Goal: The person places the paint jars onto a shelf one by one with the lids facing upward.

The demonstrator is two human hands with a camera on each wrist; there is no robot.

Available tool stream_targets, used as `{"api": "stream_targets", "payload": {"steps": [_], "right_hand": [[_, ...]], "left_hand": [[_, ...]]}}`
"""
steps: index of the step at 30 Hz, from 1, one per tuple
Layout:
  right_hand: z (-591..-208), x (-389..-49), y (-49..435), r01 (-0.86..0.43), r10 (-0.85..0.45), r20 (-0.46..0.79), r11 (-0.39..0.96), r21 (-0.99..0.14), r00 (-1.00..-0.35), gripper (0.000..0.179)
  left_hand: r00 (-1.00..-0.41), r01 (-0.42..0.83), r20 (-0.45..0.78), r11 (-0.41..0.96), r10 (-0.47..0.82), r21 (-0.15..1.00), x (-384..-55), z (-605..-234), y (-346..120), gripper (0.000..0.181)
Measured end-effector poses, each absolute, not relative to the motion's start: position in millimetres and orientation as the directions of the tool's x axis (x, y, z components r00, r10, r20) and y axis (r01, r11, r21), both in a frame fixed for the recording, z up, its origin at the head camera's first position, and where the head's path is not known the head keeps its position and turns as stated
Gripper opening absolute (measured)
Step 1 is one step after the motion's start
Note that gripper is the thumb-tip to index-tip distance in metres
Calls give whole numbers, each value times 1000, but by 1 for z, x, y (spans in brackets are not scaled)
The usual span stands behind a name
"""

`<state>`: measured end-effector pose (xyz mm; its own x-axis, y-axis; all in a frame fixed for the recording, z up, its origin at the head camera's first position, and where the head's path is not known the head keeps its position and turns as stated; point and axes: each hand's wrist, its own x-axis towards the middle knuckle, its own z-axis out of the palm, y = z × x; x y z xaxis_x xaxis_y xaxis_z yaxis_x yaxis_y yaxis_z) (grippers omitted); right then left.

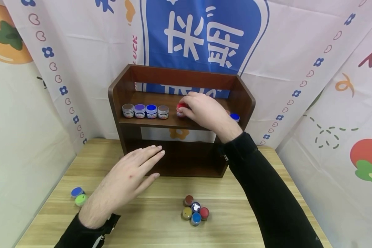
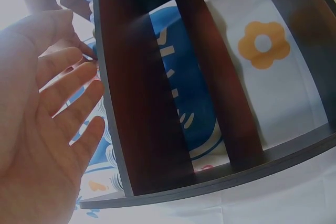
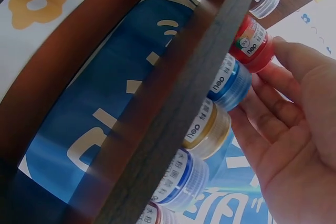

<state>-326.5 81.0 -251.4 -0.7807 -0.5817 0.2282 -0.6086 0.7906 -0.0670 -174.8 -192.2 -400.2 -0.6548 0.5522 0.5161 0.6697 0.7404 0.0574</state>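
Note:
My right hand (image 1: 207, 112) reaches onto the upper shelf and pinches a small red paint jar (image 3: 253, 45) between thumb and fingers. The jar appears to be at the shelf's front edge. Beside it in the right wrist view stand a blue jar (image 3: 231, 83), a yellow jar (image 3: 209, 130) and a dark blue jar (image 3: 182, 178), mostly hidden by the hand in the head view. Left of the red jar, a grey-lidded jar (image 1: 163, 112) ends a row of several jars. My left hand (image 1: 125, 175) hovers palm down before the lower shelf, fingers extended and holding nothing.
The brown wooden rack (image 1: 183, 175) stands at the table's back, against a printed cloth (image 1: 96, 69). On the wooden table (image 1: 148, 220) sit a cluster of jars with a blue one (image 1: 196, 218) in front, plus a blue jar (image 1: 77, 192) and a green jar (image 1: 80, 200) at left.

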Motion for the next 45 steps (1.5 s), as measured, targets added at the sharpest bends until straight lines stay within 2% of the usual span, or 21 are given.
{"api": "stream_targets", "payload": {"steps": [13,18,30,36,45], "right_hand": [[-261,-328,87,-573,-554,223,819,-26,-802,38],[-259,-323,90,-584,-560,246,811,-32,-791,40],[-269,-291,120,-654,-593,347,752,-84,-727,49],[-282,-276,133,-701,-627,398,710,-61,-669,51],[-306,-251,148,-722,-652,407,692,-26,-640,56]], "left_hand": [[-644,680,520,732,562,51,-176,-403,-190,76],[-643,684,512,728,569,50,-177,-404,-186,75],[-653,695,465,717,598,54,-178,-411,-179,71],[-651,702,446,710,615,46,-179,-417,-173,70],[-642,715,423,699,639,27,-178,-424,-165,71]]}}
